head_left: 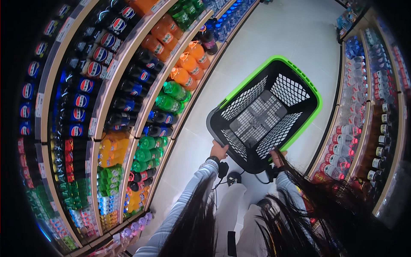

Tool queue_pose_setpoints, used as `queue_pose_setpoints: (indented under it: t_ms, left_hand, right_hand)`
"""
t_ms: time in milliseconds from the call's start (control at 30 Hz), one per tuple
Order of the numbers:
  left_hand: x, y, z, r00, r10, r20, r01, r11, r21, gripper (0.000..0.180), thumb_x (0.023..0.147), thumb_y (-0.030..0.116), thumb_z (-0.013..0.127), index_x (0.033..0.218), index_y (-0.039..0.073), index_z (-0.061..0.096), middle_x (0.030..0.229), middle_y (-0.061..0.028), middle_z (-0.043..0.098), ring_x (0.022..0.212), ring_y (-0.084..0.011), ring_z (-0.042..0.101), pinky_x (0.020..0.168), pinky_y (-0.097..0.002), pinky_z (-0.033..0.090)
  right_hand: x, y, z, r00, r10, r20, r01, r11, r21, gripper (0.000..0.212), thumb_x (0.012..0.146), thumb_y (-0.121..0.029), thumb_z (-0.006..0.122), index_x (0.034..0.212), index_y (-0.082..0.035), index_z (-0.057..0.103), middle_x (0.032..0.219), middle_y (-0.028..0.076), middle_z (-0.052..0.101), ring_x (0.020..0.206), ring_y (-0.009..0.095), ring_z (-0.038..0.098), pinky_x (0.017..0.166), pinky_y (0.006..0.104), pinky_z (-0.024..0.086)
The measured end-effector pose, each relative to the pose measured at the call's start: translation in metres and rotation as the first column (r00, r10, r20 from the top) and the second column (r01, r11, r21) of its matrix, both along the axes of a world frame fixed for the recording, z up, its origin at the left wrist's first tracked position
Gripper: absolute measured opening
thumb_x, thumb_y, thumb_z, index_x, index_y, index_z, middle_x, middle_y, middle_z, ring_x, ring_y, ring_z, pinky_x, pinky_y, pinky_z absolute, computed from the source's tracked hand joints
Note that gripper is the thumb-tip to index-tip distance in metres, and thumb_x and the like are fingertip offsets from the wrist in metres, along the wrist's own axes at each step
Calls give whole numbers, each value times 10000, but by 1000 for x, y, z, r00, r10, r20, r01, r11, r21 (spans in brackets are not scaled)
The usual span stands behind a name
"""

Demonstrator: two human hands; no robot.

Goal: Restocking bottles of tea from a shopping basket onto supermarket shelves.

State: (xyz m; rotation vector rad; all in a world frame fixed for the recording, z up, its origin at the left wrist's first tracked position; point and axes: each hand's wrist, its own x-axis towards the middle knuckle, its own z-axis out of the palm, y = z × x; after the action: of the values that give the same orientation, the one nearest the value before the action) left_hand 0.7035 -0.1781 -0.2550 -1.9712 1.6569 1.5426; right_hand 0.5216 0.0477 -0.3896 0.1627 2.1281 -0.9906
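Observation:
A black shopping basket (213, 123) with a bright green rim along its far and side edges hangs in front of me, tilted so that its latticed walls and grey floor show. My left hand (219, 151) is closed on the basket's near left edge; a dark band circles that wrist. At the near right corner, my right hand (277, 158) is closed on the rim, partly covered by strands of dark hair (338, 201). Nothing lies inside the basket that I can see.
Shelves on the left hold dark cola bottles (81, 101), orange soda bottles (182, 77) and green bottles (169, 103). The right shelves carry clear bottles (342, 139) and brown-drink bottles (379, 151). A pale tiled floor (231, 51) runs between them.

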Motion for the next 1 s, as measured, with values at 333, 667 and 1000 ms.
queue_pose_setpoints:
  t_ms: [333,667,1000]
  left_hand:
    - [-9,-53,-24,972,-66,227,81,995,-58,487,810,251,616,1030,-74,327,786,-247,604,604,-318,640,510,-357,516]
    - [-148,-127,-34,988,-82,132,65,990,125,450,832,177,550,1042,-103,267,837,-242,592,579,-301,643,443,-360,541]
    - [-326,-177,-57,997,-25,-69,35,989,146,327,868,233,488,1006,-57,422,749,-211,606,561,-296,641,454,-351,536]
  right_hand:
    - [100,-94,86,653,-279,704,406,914,-14,637,827,-260,594,1281,-142,162,1040,160,520,605,317,616,499,454,530]
    - [-6,-151,68,749,-385,540,534,833,-147,579,844,-79,521,1310,-113,179,1088,180,511,657,281,630,446,320,540]
    - [-229,-213,43,876,-232,423,330,928,-174,542,837,-111,537,1299,-111,254,965,147,592,590,225,625,418,292,502]
